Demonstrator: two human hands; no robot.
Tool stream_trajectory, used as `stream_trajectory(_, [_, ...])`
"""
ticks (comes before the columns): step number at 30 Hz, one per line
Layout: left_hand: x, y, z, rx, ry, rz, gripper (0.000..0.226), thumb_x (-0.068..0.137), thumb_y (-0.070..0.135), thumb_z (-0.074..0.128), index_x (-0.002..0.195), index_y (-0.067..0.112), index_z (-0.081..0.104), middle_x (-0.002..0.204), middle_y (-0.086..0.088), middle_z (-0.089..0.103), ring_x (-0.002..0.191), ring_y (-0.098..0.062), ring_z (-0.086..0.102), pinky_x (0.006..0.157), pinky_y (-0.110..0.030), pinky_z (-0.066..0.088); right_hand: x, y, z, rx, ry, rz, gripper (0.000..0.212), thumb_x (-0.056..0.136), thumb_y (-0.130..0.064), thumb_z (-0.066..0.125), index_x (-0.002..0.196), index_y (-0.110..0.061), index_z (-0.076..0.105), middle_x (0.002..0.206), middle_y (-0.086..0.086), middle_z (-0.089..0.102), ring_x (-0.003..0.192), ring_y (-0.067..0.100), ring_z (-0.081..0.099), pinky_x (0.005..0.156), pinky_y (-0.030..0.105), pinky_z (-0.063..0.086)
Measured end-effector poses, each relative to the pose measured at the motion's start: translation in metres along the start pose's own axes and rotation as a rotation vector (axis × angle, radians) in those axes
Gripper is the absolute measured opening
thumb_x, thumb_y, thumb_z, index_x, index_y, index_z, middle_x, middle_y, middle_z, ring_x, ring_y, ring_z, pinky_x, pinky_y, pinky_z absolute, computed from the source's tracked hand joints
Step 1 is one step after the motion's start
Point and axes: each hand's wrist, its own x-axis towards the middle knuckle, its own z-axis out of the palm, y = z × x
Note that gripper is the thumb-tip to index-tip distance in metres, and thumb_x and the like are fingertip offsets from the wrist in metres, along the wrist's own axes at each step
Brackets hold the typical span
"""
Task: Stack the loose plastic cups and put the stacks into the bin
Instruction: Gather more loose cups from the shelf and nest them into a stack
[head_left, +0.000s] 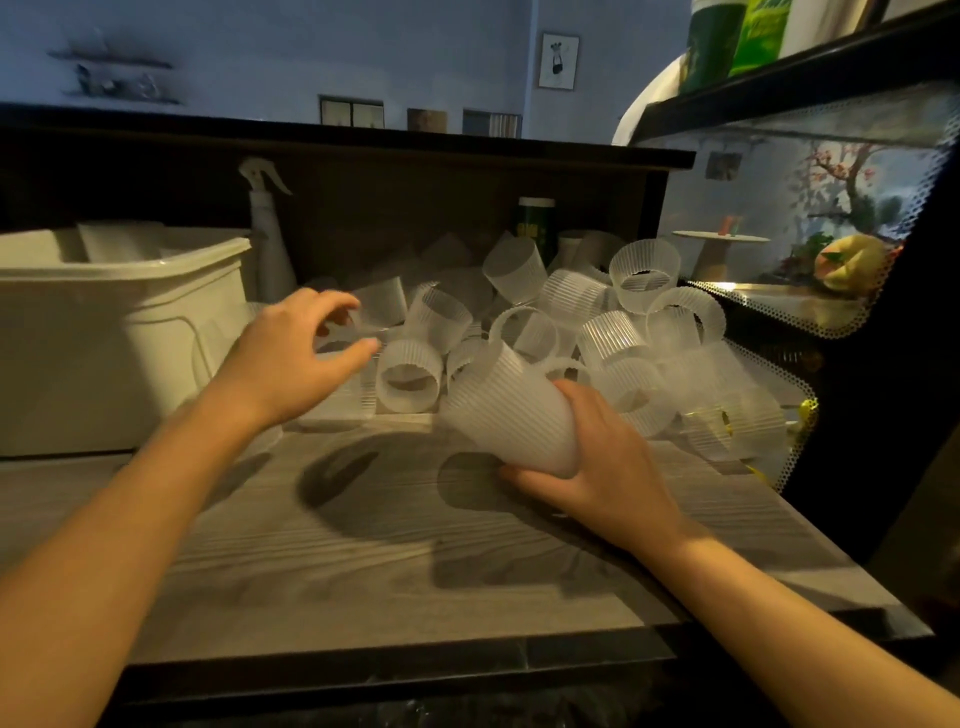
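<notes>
Several loose ribbed translucent plastic cups (597, 322) lie in a heap at the back of the wooden counter (363, 545). My right hand (597, 467) grips one cup (514, 415) by its base, tilted with its mouth pointing up and away toward the heap. My left hand (296, 358) hovers over the left edge of the heap, fingers and thumb curved apart above a cup (358, 332), holding nothing. The white plastic bin (119, 332) stands at the left on the counter, with something pale inside it.
A white spray bottle (267, 234) stands behind the bin against the dark back panel. A green canister (535, 221) sits behind the heap. A glass display case (810, 234) with food closes off the right side.
</notes>
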Motion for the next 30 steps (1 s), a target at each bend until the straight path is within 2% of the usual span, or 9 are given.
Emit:
stream_trajectory(3, [-0.014,-0.019,0.006,0.295,-0.259,0.054,0.086,0.077,0.071,0.058,0.147,0.025,0.041,0.140,-0.002,0.048,0.127,-0.023,0.043,0.104,-0.043,0.039,0.000,0.000,0.001,0.006,-0.002,-0.001,0.087,0.066,-0.073,0.064,0.136,-0.027,0.038,0.123,-0.008,0.052,0.103,0.008,0.053,0.083,0.031,0.050])
stream_trajectory(6, [-0.017,-0.023,0.016,0.469,-0.380,0.060,0.094,0.081,0.063,0.064,0.156,0.029,0.019,0.156,0.003,0.027,0.141,-0.020,0.023,0.112,-0.040,0.024,0.000,0.000,0.001,0.010,-0.004,-0.001,0.088,0.066,-0.073,0.065,0.137,-0.028,0.037,0.124,-0.008,0.052,0.104,0.009,0.053,0.084,0.032,0.050])
stream_trajectory(8, [-0.015,-0.021,0.021,0.507,-0.348,0.099,0.090,0.084,0.057,0.066,0.155,0.029,0.020,0.157,0.003,0.025,0.143,-0.019,0.021,0.113,-0.038,0.022,0.000,-0.001,0.001,0.009,-0.003,-0.004,0.088,0.066,-0.072,0.066,0.137,-0.028,0.037,0.125,-0.008,0.052,0.105,0.008,0.052,0.085,0.031,0.049])
stream_trajectory(13, [-0.010,-0.025,0.035,0.540,-0.281,0.113,0.084,0.084,0.049,0.069,0.152,0.022,0.028,0.153,0.001,0.034,0.140,-0.020,0.031,0.110,-0.038,0.028,0.000,-0.002,0.000,-0.013,-0.016,-0.031,0.087,0.068,-0.072,0.064,0.137,-0.028,0.037,0.125,-0.007,0.052,0.107,0.009,0.053,0.086,0.035,0.051])
stream_trajectory(16, [-0.008,-0.027,0.040,0.526,-0.231,0.119,0.075,0.082,0.048,0.071,0.145,0.020,0.040,0.141,-0.003,0.045,0.128,-0.024,0.041,0.104,-0.040,0.034,0.001,-0.002,0.001,-0.032,-0.027,-0.029,0.086,0.068,-0.070,0.067,0.137,-0.029,0.036,0.124,-0.007,0.052,0.106,0.011,0.054,0.086,0.038,0.051])
stream_trajectory(22, [-0.010,-0.028,0.044,0.439,-0.139,0.109,0.073,0.082,0.051,0.069,0.143,0.022,0.042,0.135,-0.004,0.050,0.122,-0.025,0.049,0.100,-0.040,0.037,0.014,-0.004,-0.002,-0.077,-0.106,-0.066,0.084,0.069,-0.068,0.071,0.137,-0.030,0.038,0.124,-0.008,0.053,0.105,0.010,0.054,0.086,0.036,0.051])
stream_trajectory(26, [-0.010,-0.024,0.044,0.372,-0.056,0.132,0.069,0.077,0.049,0.076,0.132,0.015,0.051,0.131,-0.006,0.056,0.122,-0.026,0.050,0.101,-0.041,0.038,0.030,-0.009,-0.003,-0.172,-0.167,-0.031,0.092,0.063,-0.083,0.057,0.132,-0.025,0.042,0.120,-0.005,0.057,0.098,0.012,0.056,0.082,0.037,0.054])
stream_trajectory(30, [-0.010,-0.022,0.045,0.331,-0.032,0.164,0.072,0.076,0.049,0.077,0.131,0.010,0.052,0.127,-0.011,0.059,0.118,-0.030,0.054,0.100,-0.043,0.040,0.036,-0.013,0.007,-0.170,-0.132,0.048,0.099,0.060,-0.094,0.043,0.127,-0.022,0.044,0.115,-0.004,0.059,0.094,0.013,0.057,0.081,0.038,0.054])
